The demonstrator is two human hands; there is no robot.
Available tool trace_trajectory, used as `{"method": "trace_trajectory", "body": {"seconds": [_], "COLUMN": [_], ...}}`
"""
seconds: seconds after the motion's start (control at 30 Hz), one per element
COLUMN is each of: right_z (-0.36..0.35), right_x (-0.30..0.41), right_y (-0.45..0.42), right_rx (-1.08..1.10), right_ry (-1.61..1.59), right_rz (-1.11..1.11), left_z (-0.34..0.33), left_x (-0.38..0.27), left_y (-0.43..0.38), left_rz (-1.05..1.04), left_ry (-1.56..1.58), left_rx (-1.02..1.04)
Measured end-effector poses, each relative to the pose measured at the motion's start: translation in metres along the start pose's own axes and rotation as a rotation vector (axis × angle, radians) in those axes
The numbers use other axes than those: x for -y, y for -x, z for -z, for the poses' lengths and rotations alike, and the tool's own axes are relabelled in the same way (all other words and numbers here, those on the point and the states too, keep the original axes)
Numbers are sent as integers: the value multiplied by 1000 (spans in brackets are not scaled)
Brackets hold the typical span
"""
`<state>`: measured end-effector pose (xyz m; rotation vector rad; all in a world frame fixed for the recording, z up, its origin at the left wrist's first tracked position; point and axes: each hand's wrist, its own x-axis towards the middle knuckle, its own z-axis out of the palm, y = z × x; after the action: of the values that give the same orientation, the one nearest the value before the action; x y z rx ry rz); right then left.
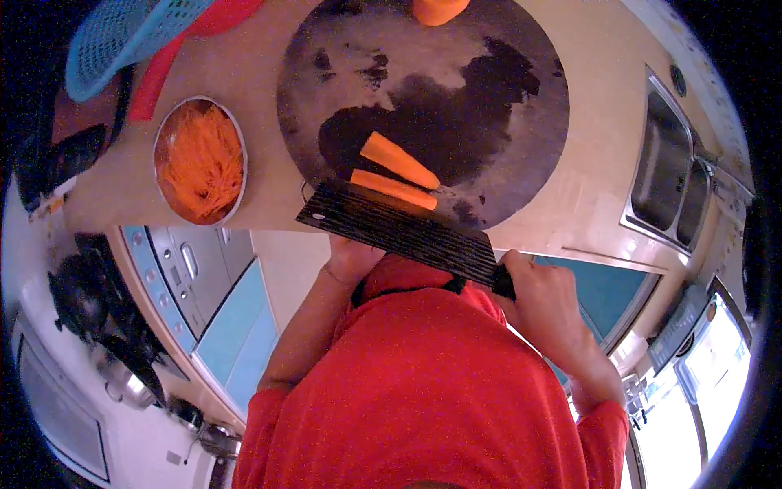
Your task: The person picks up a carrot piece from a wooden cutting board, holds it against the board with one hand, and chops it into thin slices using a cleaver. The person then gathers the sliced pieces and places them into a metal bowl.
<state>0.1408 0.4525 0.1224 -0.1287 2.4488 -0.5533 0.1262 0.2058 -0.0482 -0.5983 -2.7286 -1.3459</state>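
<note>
My right hand [542,284] is closed around the black handle of a wide cleaver [403,232] with a dark, streaked blade. The blade lies across the front of me, over the near edge of a round, dark-stained cutting board [525,177]. My left hand [354,253] is behind and below the blade, its fingers mostly hidden, so its grip cannot be told. Just past the blade, two long carrot pieces [400,160] lie on the board. An orange piece, seemingly carrot [440,9], is at the board's far edge. Left of the board stands a bowl [244,160] of shredded carrot.
A blue perforated plastic basket [116,52] and a red item [157,79] are at the far left of the worktop [263,202]. A metal sink [663,165] is set in at the right. Turquoise cabinet fronts [617,293] are below the counter.
</note>
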Motion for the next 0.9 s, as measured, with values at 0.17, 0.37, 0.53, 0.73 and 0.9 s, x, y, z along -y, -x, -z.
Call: {"method": "trace_trajectory", "body": {"seconds": [0.17, 0.37, 0.53, 0.73, 0.9], "right_z": [3, 5, 5, 5, 8], "right_x": [0, 1, 2, 3, 4], "right_y": [-1, -2, -2, -2, -3], "right_rx": [29, 20, -1, 12, 42], "right_ry": [28, 31, 29, 36, 50], "right_rz": [3, 18, 27, 9, -3], "left_z": [-7, -4, -6, -4, -1], "left_x": [0, -2, -1, -2, -5], "left_y": [4, 2, 4, 1, -6], "left_rz": [128, 94, 138, 103, 62], "left_ry": [296, 271, 246, 245, 175], "left_rx": [-105, -80, -29, -73, -116]}}
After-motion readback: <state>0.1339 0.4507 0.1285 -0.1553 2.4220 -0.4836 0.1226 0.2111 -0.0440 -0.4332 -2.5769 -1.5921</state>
